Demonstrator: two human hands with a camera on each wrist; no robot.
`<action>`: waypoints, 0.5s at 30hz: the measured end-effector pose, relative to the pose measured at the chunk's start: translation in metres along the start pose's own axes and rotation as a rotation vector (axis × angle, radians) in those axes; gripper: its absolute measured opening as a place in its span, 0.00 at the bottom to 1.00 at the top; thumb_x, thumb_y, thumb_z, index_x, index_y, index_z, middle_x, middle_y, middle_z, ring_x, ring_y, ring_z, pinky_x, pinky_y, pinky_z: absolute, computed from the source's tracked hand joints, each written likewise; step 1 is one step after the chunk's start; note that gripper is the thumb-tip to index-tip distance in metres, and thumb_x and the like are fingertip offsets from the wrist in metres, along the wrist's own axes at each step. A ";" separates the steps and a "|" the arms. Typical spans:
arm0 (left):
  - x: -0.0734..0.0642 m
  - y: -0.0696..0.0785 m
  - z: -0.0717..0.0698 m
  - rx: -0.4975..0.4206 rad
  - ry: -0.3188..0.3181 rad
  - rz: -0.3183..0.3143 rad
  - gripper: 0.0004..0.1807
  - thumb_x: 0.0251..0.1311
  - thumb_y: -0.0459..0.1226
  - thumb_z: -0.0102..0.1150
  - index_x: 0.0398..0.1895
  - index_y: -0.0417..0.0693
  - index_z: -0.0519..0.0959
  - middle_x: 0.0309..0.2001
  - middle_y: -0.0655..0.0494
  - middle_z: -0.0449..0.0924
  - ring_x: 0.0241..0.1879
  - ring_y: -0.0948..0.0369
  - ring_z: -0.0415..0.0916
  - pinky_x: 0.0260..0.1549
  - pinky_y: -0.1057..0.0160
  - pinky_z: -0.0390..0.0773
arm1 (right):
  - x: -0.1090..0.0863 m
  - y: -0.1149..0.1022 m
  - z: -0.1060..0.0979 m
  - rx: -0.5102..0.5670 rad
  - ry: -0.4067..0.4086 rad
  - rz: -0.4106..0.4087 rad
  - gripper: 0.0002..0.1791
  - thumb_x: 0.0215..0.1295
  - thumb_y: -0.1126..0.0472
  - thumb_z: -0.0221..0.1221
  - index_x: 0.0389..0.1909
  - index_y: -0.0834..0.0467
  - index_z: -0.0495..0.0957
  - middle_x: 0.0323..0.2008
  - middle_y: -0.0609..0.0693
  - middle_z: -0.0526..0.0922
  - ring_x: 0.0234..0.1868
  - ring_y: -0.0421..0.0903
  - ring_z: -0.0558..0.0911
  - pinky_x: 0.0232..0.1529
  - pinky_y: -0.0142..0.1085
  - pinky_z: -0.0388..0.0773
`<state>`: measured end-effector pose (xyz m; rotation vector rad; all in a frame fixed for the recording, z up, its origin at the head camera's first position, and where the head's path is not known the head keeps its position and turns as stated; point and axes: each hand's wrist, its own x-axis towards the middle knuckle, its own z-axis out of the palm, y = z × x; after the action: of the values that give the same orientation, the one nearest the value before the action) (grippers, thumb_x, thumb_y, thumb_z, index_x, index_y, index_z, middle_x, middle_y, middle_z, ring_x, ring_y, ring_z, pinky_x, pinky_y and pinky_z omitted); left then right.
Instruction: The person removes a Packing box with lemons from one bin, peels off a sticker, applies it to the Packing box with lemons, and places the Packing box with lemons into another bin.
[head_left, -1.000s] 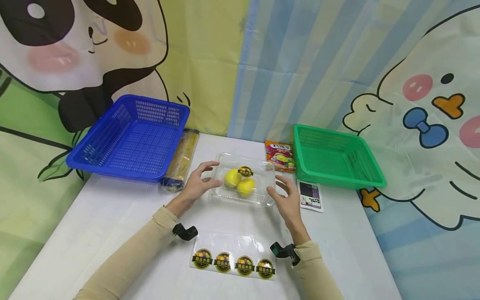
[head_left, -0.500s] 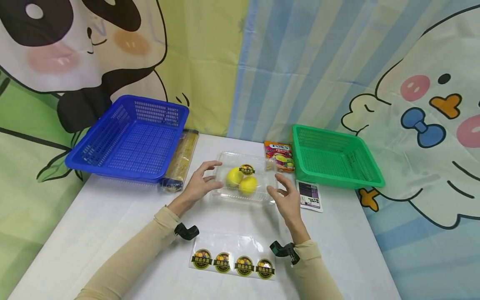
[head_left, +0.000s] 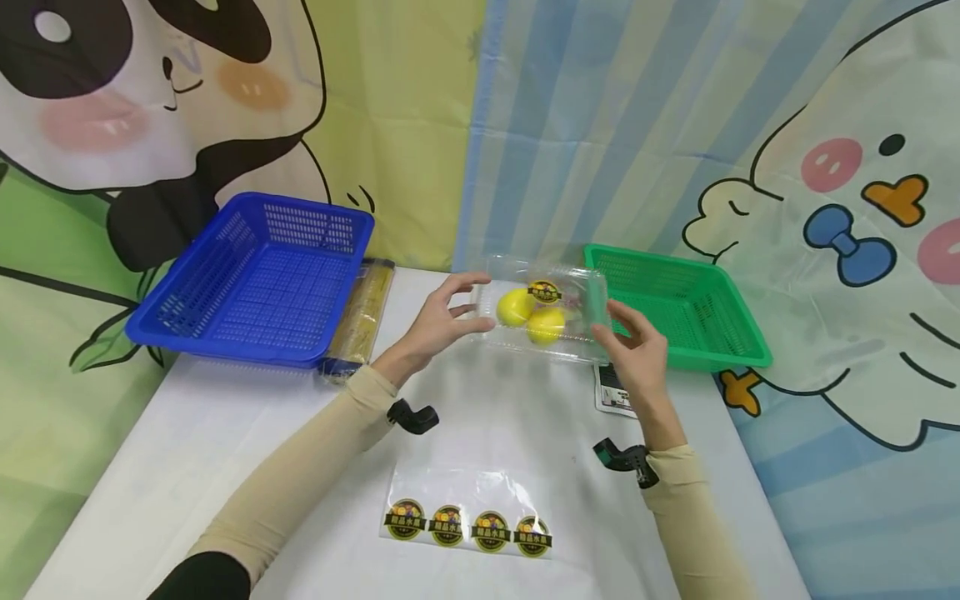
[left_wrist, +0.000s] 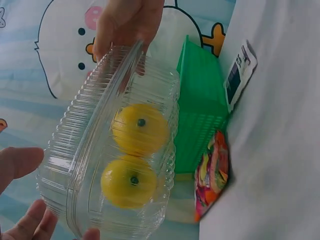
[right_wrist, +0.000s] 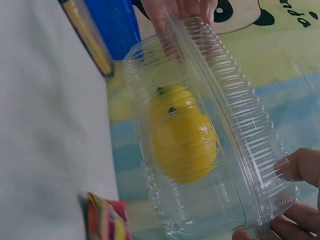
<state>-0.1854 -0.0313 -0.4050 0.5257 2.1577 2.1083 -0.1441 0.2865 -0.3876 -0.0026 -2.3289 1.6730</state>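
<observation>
A clear plastic clamshell box hangs in the air above the far part of the table, slightly tilted. Inside it lie two round yellow fruits, each showing a dark stem end in the left wrist view. A round black-and-gold sticker is on its lid. My left hand grips the box's left end between thumb and fingers. At the opposite end my right hand holds it the same way, thumb on the near side. The lid looks closed in both wrist views.
Behind the box's right end stands a green basket. A blue basket is at left, beside a yellowish wrapped roll. A sticker sheet lies in front. A candy bag and a white-and-black packet lie near the green basket.
Both hands have lifted the clamshell box and carried it right and away, toward the green basket. It now covers the candy bag in the head view.
</observation>
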 end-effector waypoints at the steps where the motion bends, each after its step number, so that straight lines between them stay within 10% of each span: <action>1: 0.009 0.005 0.005 -0.010 -0.015 -0.001 0.37 0.60 0.34 0.75 0.73 0.52 0.72 0.74 0.56 0.66 0.75 0.52 0.58 0.72 0.50 0.70 | 0.005 -0.004 -0.009 -0.011 0.008 0.002 0.29 0.70 0.60 0.68 0.70 0.56 0.76 0.70 0.56 0.77 0.56 0.41 0.83 0.51 0.24 0.80; 9: 0.083 0.029 0.058 0.015 -0.096 -0.054 0.34 0.58 0.40 0.76 0.69 0.60 0.76 0.77 0.60 0.62 0.74 0.51 0.61 0.63 0.45 0.76 | 0.053 -0.019 -0.081 -0.151 0.011 0.087 0.33 0.73 0.47 0.64 0.75 0.51 0.71 0.75 0.50 0.72 0.75 0.47 0.69 0.74 0.47 0.68; 15: 0.127 0.027 0.109 0.077 -0.124 -0.082 0.37 0.59 0.43 0.77 0.72 0.56 0.73 0.77 0.60 0.62 0.74 0.52 0.62 0.63 0.49 0.76 | 0.087 -0.001 -0.134 -0.103 0.009 0.178 0.33 0.73 0.48 0.64 0.76 0.50 0.70 0.71 0.45 0.74 0.63 0.35 0.74 0.75 0.45 0.63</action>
<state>-0.2675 0.1100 -0.3610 0.5492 2.1597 1.9058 -0.1980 0.4242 -0.3278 -0.2442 -2.4686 1.6240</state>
